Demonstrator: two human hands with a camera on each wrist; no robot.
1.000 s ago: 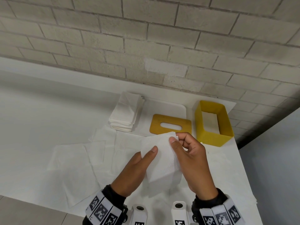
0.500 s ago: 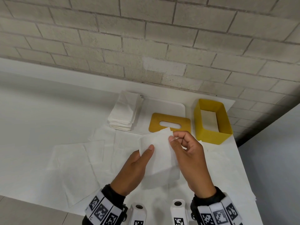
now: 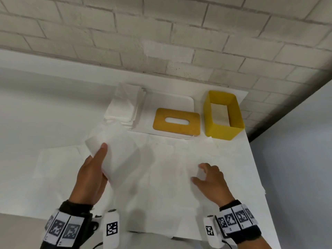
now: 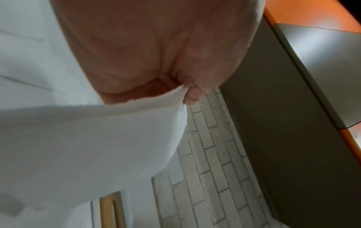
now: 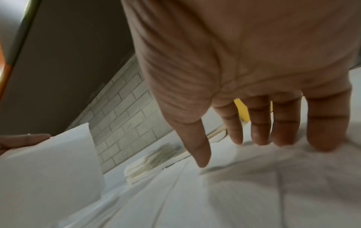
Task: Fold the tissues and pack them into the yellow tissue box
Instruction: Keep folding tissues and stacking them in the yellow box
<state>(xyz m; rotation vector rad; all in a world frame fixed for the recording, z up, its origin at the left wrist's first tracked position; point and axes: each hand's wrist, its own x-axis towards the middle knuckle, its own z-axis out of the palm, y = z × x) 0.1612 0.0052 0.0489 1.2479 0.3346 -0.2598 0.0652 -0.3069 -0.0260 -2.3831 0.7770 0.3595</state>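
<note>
- Pale brick wall (image 3: pixel 161 33) backs a white bench (image 3: pixel 27 105) strewn with flat, unfolded tissues (image 3: pixel 53 159).
- Left of centre, the left hand (image 3: pixel 91 175) holds a folded tissue (image 3: pixel 116 155) lifted off the bench, thumb on top and fingers curled beneath; the wrist view shows a fingertip (image 4: pixel 192 97) pinching its edge.
- At the far side, a stack of folded tissues (image 3: pixel 125 105) lies just left of a white tray (image 3: pixel 170 101).
- An ochre lid (image 3: pixel 177 123) with an oval slot rests on that tray's near edge.
- Nearer and to the right, the right hand (image 3: pixel 212 182) holds nothing, its grip open, fingers (image 5: pixel 259 123) spread and reaching down to the loose tissues; blur hides whether they touch.
- At the far right, the yellow tissue box (image 3: pixel 223 115) stands open-topped beside the lid, a white tissue showing inside.
</note>
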